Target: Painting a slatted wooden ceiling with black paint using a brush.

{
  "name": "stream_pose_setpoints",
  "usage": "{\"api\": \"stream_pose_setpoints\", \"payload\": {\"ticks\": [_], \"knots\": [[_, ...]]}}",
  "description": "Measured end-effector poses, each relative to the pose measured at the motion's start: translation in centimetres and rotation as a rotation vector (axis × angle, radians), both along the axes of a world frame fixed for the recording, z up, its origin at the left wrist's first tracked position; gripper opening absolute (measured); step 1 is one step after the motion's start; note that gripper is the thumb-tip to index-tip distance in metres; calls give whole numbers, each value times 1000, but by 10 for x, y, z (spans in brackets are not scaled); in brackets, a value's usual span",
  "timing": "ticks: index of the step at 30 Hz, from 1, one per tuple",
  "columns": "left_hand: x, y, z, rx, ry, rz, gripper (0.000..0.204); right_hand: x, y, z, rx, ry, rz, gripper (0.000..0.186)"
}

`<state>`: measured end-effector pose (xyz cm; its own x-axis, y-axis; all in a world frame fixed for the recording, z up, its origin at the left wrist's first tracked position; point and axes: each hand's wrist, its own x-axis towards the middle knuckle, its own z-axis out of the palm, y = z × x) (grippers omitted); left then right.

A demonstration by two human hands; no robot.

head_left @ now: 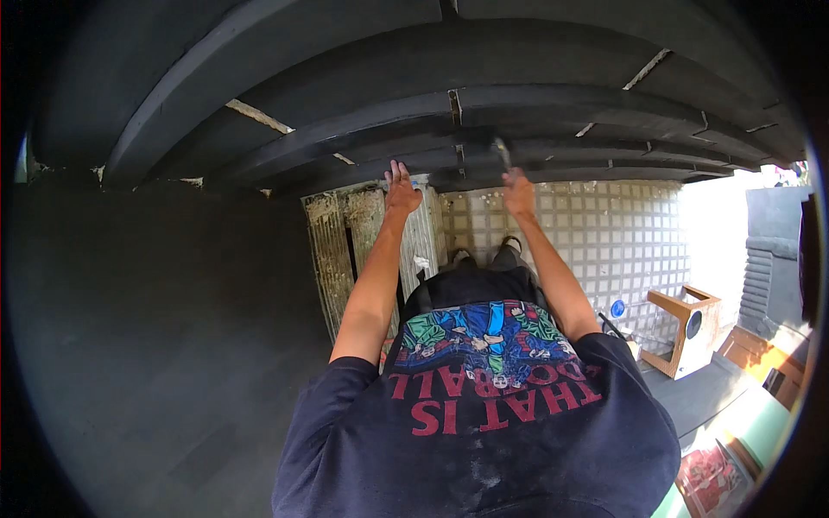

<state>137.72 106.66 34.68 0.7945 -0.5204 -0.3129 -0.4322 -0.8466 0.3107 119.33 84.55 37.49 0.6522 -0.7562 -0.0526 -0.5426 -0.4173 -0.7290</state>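
Observation:
My right hand (518, 192) is closed round the handle of a brush-like tool (502, 154). The tool has a pale, yellowish middle part, and its head merges with the dark boards, so its exact kind is hard to make out. It is raised against a wall of overlapping dark grey boards (371, 121). Light, uncoated-looking strips show at several joints between the boards. To the left, my left hand (402, 192) is raised with its fingers stretched out. Its fingertips are at the lower edge of the boards, seemingly resting on them, and nothing is in it.
Weathered, ribbed planks (324, 250) stand below my left hand. A dark wall (155, 328) fills the left side. My feet are on a tiled floor (570, 224). At right are a brown stool-like frame (682, 332), a blue round object (617, 308) and a mint-green surface (767, 414).

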Motion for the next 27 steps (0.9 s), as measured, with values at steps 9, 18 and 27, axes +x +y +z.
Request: {"api": "stream_pose_setpoints", "payload": {"ticks": [9,18,27], "knots": [[1,1,18,51,86,-7,91,-26,-6,5,-192,-54,-285,18],[9,2,19,60,174,-40,87,46,64,-23,80,-221,-214,18],[13,6,23,140,243,-23,82,39,90,-4,96,-51,170,19]]}}
